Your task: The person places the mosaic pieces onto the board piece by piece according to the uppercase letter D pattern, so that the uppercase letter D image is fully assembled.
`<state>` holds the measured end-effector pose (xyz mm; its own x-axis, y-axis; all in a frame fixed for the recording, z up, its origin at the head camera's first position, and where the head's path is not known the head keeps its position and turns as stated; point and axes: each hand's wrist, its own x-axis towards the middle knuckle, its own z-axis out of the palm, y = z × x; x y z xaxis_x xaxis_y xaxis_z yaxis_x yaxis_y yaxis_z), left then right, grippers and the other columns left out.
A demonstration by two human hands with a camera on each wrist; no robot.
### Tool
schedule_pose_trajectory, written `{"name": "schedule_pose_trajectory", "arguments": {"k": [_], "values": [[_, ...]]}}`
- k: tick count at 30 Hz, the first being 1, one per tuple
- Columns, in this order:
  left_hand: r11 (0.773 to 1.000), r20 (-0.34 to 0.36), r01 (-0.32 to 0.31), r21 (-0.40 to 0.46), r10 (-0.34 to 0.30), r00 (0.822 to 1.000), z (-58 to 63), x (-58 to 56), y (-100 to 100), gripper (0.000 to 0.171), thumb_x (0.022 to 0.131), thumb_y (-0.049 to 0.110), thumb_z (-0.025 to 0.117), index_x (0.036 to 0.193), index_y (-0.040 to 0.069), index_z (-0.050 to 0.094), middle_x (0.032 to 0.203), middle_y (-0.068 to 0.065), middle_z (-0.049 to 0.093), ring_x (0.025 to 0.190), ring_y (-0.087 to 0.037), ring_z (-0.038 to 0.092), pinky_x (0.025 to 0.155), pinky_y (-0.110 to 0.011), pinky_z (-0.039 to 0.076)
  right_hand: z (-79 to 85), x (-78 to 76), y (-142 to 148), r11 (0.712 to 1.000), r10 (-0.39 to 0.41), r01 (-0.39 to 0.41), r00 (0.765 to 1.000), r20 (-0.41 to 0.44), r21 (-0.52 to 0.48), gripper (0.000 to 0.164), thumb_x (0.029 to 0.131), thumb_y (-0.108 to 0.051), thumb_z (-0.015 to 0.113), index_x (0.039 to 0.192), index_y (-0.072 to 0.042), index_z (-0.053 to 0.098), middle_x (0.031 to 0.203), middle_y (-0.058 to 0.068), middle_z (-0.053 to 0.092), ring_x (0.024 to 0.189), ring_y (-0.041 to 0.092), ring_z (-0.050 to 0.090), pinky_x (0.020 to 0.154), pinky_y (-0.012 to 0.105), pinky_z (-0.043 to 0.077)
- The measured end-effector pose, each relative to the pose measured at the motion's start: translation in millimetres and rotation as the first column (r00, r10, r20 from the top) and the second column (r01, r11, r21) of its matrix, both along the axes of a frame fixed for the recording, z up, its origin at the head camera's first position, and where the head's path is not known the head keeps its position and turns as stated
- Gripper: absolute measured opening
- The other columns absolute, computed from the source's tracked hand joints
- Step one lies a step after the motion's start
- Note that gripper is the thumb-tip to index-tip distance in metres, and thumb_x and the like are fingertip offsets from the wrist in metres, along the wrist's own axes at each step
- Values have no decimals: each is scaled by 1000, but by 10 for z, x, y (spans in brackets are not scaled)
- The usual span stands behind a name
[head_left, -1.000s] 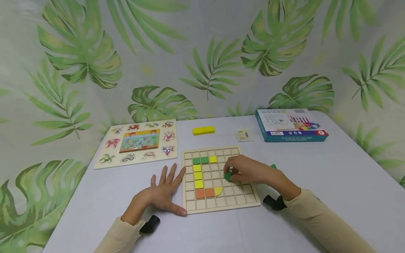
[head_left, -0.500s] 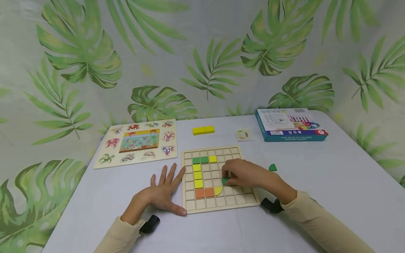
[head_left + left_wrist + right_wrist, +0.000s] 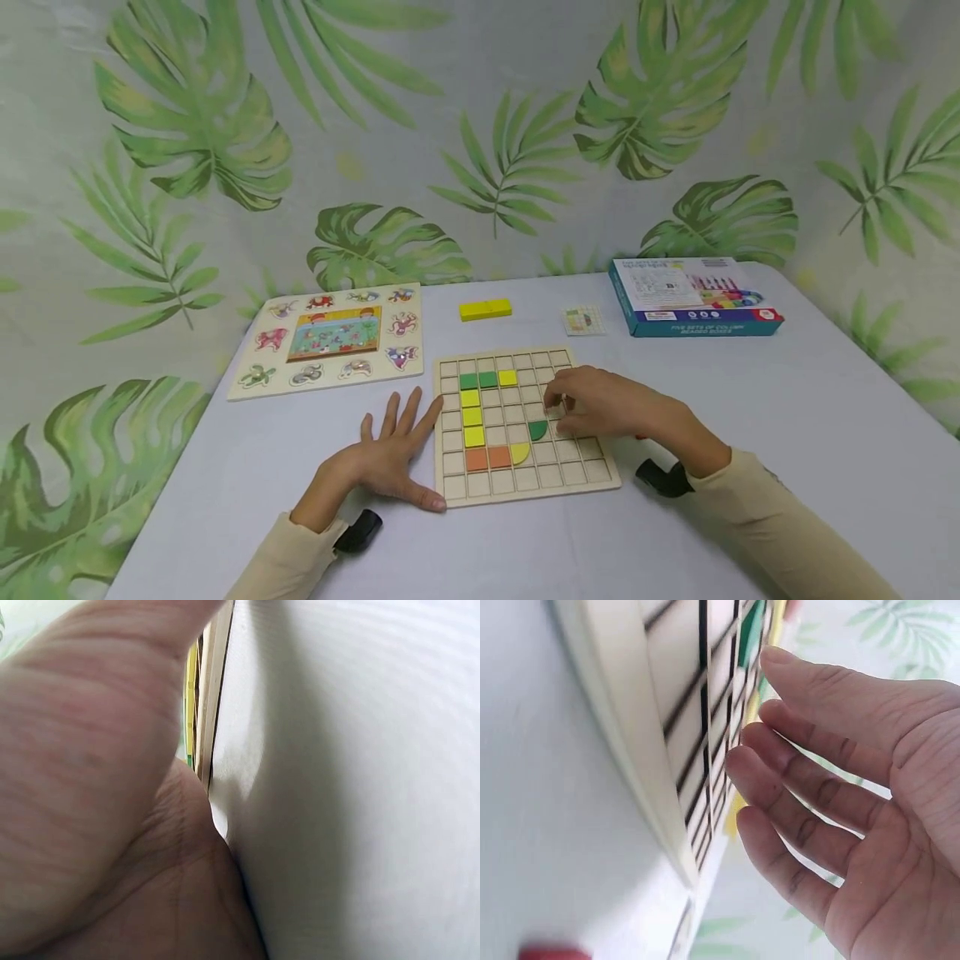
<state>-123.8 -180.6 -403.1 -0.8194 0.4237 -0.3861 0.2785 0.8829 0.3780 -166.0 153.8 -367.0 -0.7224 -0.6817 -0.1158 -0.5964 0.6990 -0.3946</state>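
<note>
A wooden grid board (image 3: pixel 564 490) lies on the table. It bears a green quarter-circle tile (image 3: pixel 537 430), a yellow quarter-circle tile (image 3: pixel 520 453), two orange square tiles (image 3: pixel 477 459) and several yellow and green square tiles (image 3: pixel 471 416). My right hand (image 3: pixel 611 404) hovers just right of the green quarter-circle; in the right wrist view its loosely bent fingers (image 3: pixel 802 825) hold nothing. With fingers spread, my left hand (image 3: pixel 393 458) rests at the board's left edge, thumb at the lower left corner. The left wrist view shows mostly palm and tabletop.
A wooden sea-animal puzzle (image 3: pixel 333 342) lies at the back left. Behind the board are a yellow block (image 3: pixel 485 310) and a small pattern card (image 3: pixel 582 320). A boxed toy set (image 3: pixel 697 300) is at the back right. A small red piece (image 3: pixel 641 437) peeks out by the right forearm.
My right hand has let go of the green quarter-circle tile, which now lies in a board cell, and moved slightly right. Its forearm now covers the loose green piece on the table.
</note>
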Motion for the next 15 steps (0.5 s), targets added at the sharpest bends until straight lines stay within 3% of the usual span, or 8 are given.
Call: {"name": "schedule_pose_trajectory", "arguments": {"k": [9, 15], "values": [[1000, -3, -3, 12, 3, 1000, -2, -9, 11, 140, 64, 70, 83, 162, 21, -5, 167, -17, -19, 149, -47, -24, 110, -77, -9, 7, -56, 464, 996, -88, 87, 996, 12, 21, 22, 88, -22, 78, 108, -16, 70, 107, -4, 68, 94, 14, 62, 83, 35, 53], [1000, 0, 0, 18, 0, 1000, 2, 7, 3, 140, 64, 69, 83, 162, 21, -5, 167, -17, -18, 149, -47, -23, 109, -77, -9, 2, 10, 705, 989, -141, 140, 989, 36, 41, 24, 87, -23, 78, 109, -16, 71, 105, -6, 68, 92, 13, 60, 82, 35, 53]]}}
